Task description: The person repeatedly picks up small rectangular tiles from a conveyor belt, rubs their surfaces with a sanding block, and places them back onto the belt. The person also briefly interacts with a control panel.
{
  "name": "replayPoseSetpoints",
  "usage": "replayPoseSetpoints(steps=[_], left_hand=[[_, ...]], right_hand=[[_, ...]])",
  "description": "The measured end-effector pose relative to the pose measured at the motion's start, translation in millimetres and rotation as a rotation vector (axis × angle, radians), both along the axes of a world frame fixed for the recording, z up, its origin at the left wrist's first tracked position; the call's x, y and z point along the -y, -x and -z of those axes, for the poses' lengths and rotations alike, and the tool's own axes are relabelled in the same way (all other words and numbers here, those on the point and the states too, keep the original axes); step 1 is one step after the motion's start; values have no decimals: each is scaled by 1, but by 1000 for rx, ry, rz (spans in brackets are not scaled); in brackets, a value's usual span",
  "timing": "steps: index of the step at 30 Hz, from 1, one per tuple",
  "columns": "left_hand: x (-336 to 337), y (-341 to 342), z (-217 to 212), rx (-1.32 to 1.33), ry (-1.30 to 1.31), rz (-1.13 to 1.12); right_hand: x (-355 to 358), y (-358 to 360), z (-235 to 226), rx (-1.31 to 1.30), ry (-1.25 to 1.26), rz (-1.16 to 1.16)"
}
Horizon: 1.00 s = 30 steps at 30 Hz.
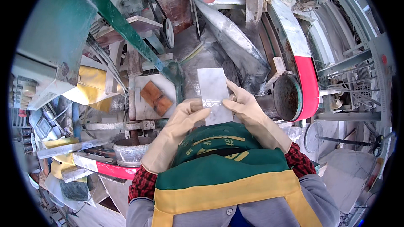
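Note:
A thin white rectangular slab (212,82) with faint grey veining and a glossy patch of reflected light stands out in front of my apron. My left hand (189,112), in a cream rubber glove, grips its lower left edge with the thumb on the face. On the slab's right edge, my gloved right hand (240,101) closes with thumb in front and fingers behind. The backs of the fingers are partly hidden by the slab. Left of my left hand, a brown wooden-looking block (156,98) lies on a pale board (141,111).
A belt machine with a red-and-white band (306,84) around a drum curves along the right. A green metal arm (126,25) slants down from the upper left. Beyond the slab stands a long grey metal trough-like guard (229,33). A round metal drum (126,151) sits at lower left.

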<state>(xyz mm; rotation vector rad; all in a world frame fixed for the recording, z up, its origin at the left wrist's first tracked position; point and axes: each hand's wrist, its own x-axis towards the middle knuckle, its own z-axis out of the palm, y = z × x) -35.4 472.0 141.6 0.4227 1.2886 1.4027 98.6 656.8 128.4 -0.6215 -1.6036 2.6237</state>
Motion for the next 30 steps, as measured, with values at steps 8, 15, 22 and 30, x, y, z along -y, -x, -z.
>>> replayPoseSetpoints(steps=[8, 15, 22, 30], left_hand=[[-61, 36, 21, -251, 78, -274], [-95, -8, 46, -231, -77, -27], [-58, -30, 28, -75, 99, 219], [35, 2, 69, -37, 407, -494]], right_hand=[[-5, -18, -30, -7, 147, 34], [-41, -39, 24, -90, 155, 389], [-173, -63, 86, -81, -106, 1064], [-301, -83, 127, 293, -321, 1339]])
